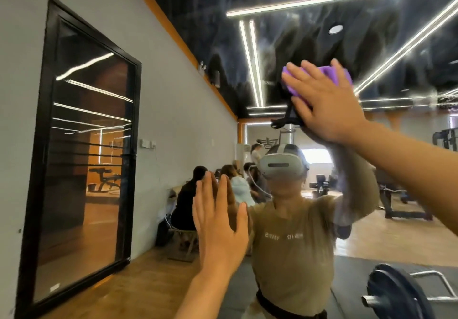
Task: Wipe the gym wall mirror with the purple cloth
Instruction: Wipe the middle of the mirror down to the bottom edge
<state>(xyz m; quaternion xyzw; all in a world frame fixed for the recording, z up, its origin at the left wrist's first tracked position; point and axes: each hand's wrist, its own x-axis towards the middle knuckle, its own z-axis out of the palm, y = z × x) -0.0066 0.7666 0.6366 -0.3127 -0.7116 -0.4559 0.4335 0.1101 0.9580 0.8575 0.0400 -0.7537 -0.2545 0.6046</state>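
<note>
R hand point(329, 110) is up high, right of centre, palm flat on the purple cloth point(319, 75), pressing it against the mirror point(285, 45). Fingers are straight and spread, not curled round anything, so the cloth is pinned under the palm, not pinched. The cloth is bunched and shows past the fingertips at the top and along the left edge of the hand; most of it sits under and above the palm, w/ no clear long axis. L hand point(220, 224) is lower and to the left, also flat and open w/ fingers straight, and looks to be resting on the glass as a brace; it holds nothing. The relation that matters: the cloth is already under the R hand, well apart from the L, and high on the glass near the reflected ceiling lights. Most unwiped glass probably lies below and to the left of the cloth, toward the L hand, so the next stroke prob. runs down or sideways from there w/ steady palm pressure. Risk, as I judge it: w/ an open-palm hold the cloth could slip out or fold if pressure drops mid-stroke. Far left, a dark-framed door point(81, 150) in the grey wall; bottom right, a barbell plate point(399, 294).
</note>
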